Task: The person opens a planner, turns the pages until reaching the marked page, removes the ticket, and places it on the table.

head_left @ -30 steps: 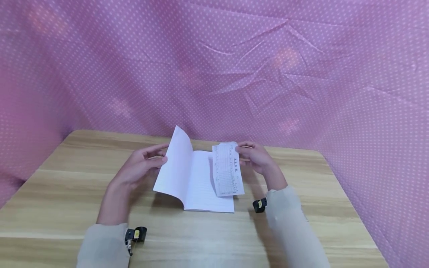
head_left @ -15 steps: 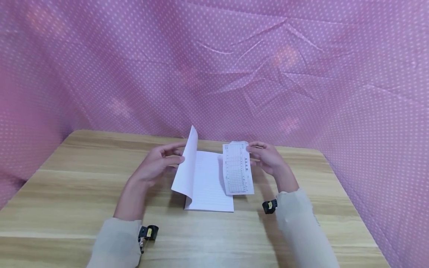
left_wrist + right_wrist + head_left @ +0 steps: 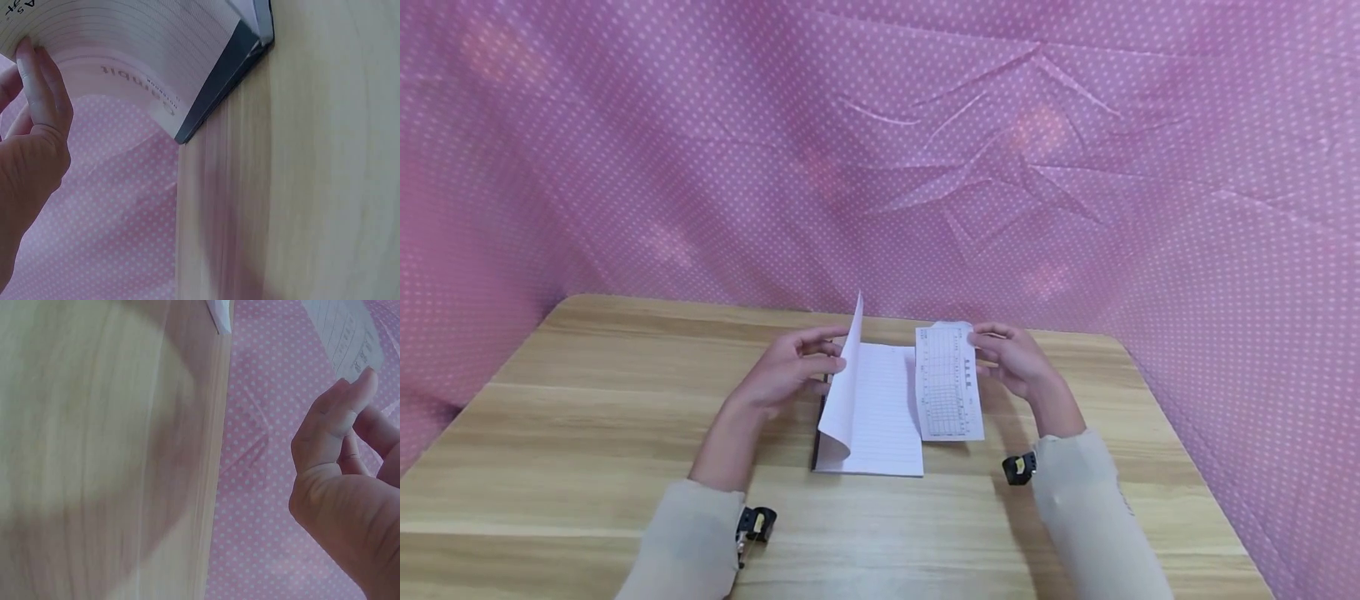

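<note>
An open lined notebook (image 3: pixel 880 425) lies on the wooden table, its dark cover edge (image 3: pixel 222 78) visible in the left wrist view. My left hand (image 3: pixel 793 371) pinches a lifted page (image 3: pixel 844 404) by its outer edge; the page stands nearly upright and curls at the bottom. Lines, some handwriting and printed lettering show on its other side in the left wrist view. To the right, my right hand (image 3: pixel 1017 362) pinches the upper right edge of a printed form (image 3: pixel 947 387) with a table grid. The form is held up, overlapping the notebook's right edge in the head view.
The wooden table (image 3: pixel 865 542) has its far edge just beyond the notebook. Pink dotted cloth (image 3: pixel 925 150) hangs behind and at both sides. Black wrist cameras (image 3: pixel 758 525) sit at both sleeves.
My left hand has moved right, swinging the page from leaning left to nearly upright over the notebook. The right hand has shifted the form to the right, uncovering more of the lined page.
</note>
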{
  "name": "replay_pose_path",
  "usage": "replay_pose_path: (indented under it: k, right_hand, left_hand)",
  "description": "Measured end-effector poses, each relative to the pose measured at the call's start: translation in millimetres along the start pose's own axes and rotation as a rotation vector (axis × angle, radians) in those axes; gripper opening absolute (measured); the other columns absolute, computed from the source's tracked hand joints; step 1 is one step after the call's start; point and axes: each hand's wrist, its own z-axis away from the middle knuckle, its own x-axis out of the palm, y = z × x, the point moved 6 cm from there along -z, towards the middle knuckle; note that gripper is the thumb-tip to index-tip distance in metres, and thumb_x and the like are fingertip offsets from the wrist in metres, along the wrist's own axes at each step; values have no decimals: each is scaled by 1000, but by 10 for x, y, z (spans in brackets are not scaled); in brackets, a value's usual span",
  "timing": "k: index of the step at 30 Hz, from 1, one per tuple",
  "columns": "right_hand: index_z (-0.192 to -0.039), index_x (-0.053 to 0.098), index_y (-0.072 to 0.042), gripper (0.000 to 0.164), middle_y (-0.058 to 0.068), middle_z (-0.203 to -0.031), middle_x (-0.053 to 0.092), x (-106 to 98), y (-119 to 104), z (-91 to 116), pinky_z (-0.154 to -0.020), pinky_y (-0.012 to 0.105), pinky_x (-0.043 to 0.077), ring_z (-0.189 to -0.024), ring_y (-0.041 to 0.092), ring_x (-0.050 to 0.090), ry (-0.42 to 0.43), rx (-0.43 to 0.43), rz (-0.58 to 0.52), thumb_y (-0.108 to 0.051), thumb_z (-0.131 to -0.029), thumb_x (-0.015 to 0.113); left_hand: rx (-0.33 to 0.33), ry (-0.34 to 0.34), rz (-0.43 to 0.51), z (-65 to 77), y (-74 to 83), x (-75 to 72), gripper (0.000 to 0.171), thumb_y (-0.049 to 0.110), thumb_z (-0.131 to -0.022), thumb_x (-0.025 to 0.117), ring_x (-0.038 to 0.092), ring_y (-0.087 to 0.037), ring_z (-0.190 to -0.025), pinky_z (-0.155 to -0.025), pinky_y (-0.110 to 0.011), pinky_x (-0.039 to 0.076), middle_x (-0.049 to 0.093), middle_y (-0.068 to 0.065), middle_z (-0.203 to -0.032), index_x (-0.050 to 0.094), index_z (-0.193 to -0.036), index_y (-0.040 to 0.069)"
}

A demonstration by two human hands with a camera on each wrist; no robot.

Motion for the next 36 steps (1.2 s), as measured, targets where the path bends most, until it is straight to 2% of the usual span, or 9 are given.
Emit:
replay_pose_path:
  k: [6,13,17,23,30,36]
  right_hand:
    - [-122,59,-5,21,2,-110,67,-94,38,24,-75,26,57,-98,17,67,17,14,13,-12,-102,61]
    - [-117,62,-6,16,1,-107,69,-175,67,53,-75,26,57,-95,15,67,18,19,0,-12,-102,62]
    - [-115,62,-7,14,1,-106,70,-235,98,64,-76,26,58,-95,15,68,23,27,-13,-12,-102,61]
    - [-114,60,-6,13,0,-103,70,-310,109,78,-75,25,58,-94,14,68,19,35,-33,-11,-102,61]
    - [-119,56,-7,17,-1,-103,70,-392,141,98,-76,25,56,-93,13,68,44,62,27,-14,-103,60]
    - [-120,55,-8,18,-2,-100,71,-466,184,122,-75,24,56,-90,12,69,51,79,25,-14,-103,59]
  left_hand:
    - [-9,-28,11,-33,-23,116,59,-1,-91,68,61,-18,-89,-75,-29,60,57,-15,-117,50,-148,3]
    - [20,-37,-49,-102,-55,272,58,-1,-90,68,63,-18,-83,-70,-31,61,58,-17,-112,53,-145,0]
    - [1,-41,-79,-151,-121,350,57,-1,-89,69,63,-18,-84,-68,-33,61,59,-16,-109,53,-143,-4]
    - [-40,-36,-114,-208,-164,466,54,-4,-88,70,62,-20,-87,-68,-34,62,58,-15,-105,58,-141,0]
    - [-78,-49,-115,-261,-224,571,55,-4,-89,68,62,-20,-86,-67,-33,63,57,-14,-105,55,-142,-1]
    - [-85,-67,-129,-276,-254,643,54,-4,-89,69,62,-19,-85,-65,-32,62,58,-12,-103,56,-142,-3]
